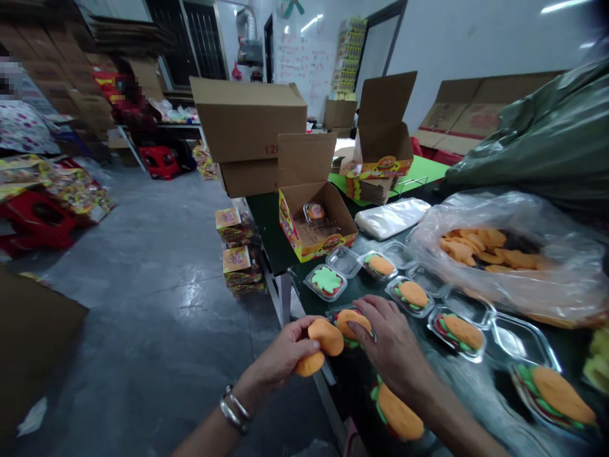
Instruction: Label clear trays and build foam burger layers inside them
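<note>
My left hand (290,349) is closed on orange toy bun pieces (326,336), pinched between thumb and fingers over the table edge. Beside it, my right hand (387,330) has its thumb and fingers on an orange bun top (353,324) of a toy burger in a clear plastic box. Nearest beyond them is an open clear box (326,282) whose filling is topped by a green lettuce-shaped piece. Several more boxes hold burgers with orange tops, such as this toy burger (413,294). Another toy burger (399,412) lies partly below my right forearm.
A display carton (316,222) with a packed burger stands open at the table's far left. To the right, a clear bag (514,279) holds more orange pieces. Plastic sleeves (392,218) lie behind. Cartons (240,266) stack beside the table. Two people sit at far left.
</note>
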`<act>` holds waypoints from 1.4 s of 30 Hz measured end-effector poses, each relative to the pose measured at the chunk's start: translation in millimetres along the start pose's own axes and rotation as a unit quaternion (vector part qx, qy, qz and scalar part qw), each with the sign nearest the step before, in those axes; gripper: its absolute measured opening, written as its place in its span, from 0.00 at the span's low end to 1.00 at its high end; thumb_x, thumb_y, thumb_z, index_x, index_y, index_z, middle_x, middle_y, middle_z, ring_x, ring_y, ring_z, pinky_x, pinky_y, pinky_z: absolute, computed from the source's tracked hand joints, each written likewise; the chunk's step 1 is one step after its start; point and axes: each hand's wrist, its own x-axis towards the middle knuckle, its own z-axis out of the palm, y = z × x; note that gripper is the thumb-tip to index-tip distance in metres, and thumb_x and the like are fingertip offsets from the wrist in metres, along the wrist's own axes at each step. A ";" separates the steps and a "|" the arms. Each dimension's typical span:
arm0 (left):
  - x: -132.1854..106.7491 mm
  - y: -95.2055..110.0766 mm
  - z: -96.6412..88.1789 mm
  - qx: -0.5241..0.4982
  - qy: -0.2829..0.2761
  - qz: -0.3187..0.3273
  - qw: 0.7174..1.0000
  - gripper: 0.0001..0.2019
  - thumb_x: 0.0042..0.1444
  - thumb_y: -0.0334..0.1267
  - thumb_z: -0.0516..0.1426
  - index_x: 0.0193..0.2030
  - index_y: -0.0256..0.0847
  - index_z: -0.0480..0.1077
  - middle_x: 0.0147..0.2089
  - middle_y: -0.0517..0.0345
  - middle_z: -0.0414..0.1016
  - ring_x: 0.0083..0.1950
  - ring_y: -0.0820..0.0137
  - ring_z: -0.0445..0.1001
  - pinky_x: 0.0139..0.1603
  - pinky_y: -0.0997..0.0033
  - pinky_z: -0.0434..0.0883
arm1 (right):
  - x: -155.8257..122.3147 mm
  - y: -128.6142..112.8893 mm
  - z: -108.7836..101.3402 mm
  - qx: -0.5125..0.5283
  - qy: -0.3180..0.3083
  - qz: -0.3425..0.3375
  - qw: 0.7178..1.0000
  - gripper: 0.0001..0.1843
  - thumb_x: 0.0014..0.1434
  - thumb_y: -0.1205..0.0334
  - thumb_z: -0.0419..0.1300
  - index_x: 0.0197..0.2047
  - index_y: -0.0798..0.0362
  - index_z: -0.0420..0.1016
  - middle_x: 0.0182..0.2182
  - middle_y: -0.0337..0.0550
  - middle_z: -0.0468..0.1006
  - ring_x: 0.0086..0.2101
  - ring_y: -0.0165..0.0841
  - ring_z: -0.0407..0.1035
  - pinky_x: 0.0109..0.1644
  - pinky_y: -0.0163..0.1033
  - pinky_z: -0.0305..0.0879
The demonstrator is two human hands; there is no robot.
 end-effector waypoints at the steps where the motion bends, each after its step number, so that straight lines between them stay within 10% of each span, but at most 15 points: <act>1: 0.0 1.0 1.5 0.001 -0.003 0.005 1.000 0.23 0.40 0.34 0.64 0.47 0.37 0.71 0.40 0.57 0.73 0.34 0.75 0.67 0.34 0.77 0.62 | 0.2 -4.5 0.3 0.070 -0.036 0.013 0.997 0.10 0.59 0.61 0.57 0.45 0.50 0.73 0.42 0.48 0.76 0.42 0.43 0.69 0.44 0.46 0.65; 4: 0.5 0.6 3.9 0.011 -0.012 0.021 1.000 0.23 0.41 0.35 0.65 0.46 0.38 0.70 0.39 0.57 0.72 0.34 0.74 0.67 0.34 0.76 0.62 | -0.5 -14.6 6.6 0.207 -0.116 0.058 0.970 0.04 0.57 0.63 0.57 0.37 0.49 0.72 0.30 0.39 0.77 0.31 0.34 0.69 0.35 0.38 0.65; 11: 33.3 17.8 -4.6 0.177 0.017 0.136 0.974 0.16 0.48 0.46 0.63 0.36 0.35 0.71 0.31 0.59 0.68 0.30 0.75 0.64 0.32 0.77 0.62 | 24.3 -13.3 7.9 0.186 0.019 -0.004 0.982 0.02 0.55 0.67 0.55 0.33 0.51 0.67 0.29 0.38 0.72 0.28 0.31 0.66 0.33 0.35 0.63; 15: 76.5 56.9 -13.8 0.431 0.077 0.310 0.844 0.09 0.56 0.41 0.57 0.37 0.38 0.74 0.35 0.57 0.69 0.37 0.71 0.68 0.40 0.73 0.66 | 75.0 -7.2 12.1 -0.014 0.102 -0.131 0.986 0.08 0.55 0.73 0.52 0.33 0.53 0.69 0.33 0.45 0.71 0.36 0.37 0.66 0.40 0.39 0.63; 19: 93.8 74.0 -33.8 0.589 0.058 0.305 0.746 0.15 0.54 0.28 0.53 0.47 0.41 0.73 0.43 0.55 0.73 0.45 0.68 0.71 0.50 0.69 0.66 | 95.7 2.7 29.6 -0.159 0.022 -0.159 0.974 0.11 0.57 0.76 0.51 0.37 0.55 0.72 0.36 0.49 0.74 0.38 0.39 0.66 0.41 0.41 0.61; 27: 85.4 62.3 -47.6 0.511 0.128 0.250 0.813 0.08 0.55 0.34 0.56 0.40 0.38 0.73 0.34 0.59 0.75 0.36 0.70 0.72 0.40 0.74 0.67 | 76.5 21.2 14.2 -0.038 0.009 -0.060 0.997 0.09 0.59 0.70 0.53 0.38 0.53 0.73 0.36 0.44 0.75 0.37 0.36 0.68 0.43 0.39 0.62; 35: 100.2 63.1 -28.5 0.618 0.037 0.253 0.744 0.06 0.52 0.32 0.54 0.34 0.39 0.73 0.36 0.54 0.76 0.37 0.67 0.72 0.42 0.69 0.66 | 93.4 -12.1 20.5 -0.134 -0.091 0.015 0.987 0.09 0.56 0.69 0.56 0.41 0.56 0.74 0.40 0.51 0.76 0.39 0.39 0.71 0.41 0.39 0.64; 42: 49.0 78.4 -10.6 0.316 0.167 0.245 0.901 0.18 0.41 0.49 0.63 0.37 0.40 0.73 0.33 0.58 0.75 0.32 0.70 0.72 0.32 0.75 0.71 | -14.6 -83.8 -14.2 -0.031 -0.112 -0.067 0.991 0.14 0.60 0.56 0.57 0.45 0.54 0.72 0.39 0.48 0.77 0.36 0.38 0.71 0.37 0.40 0.66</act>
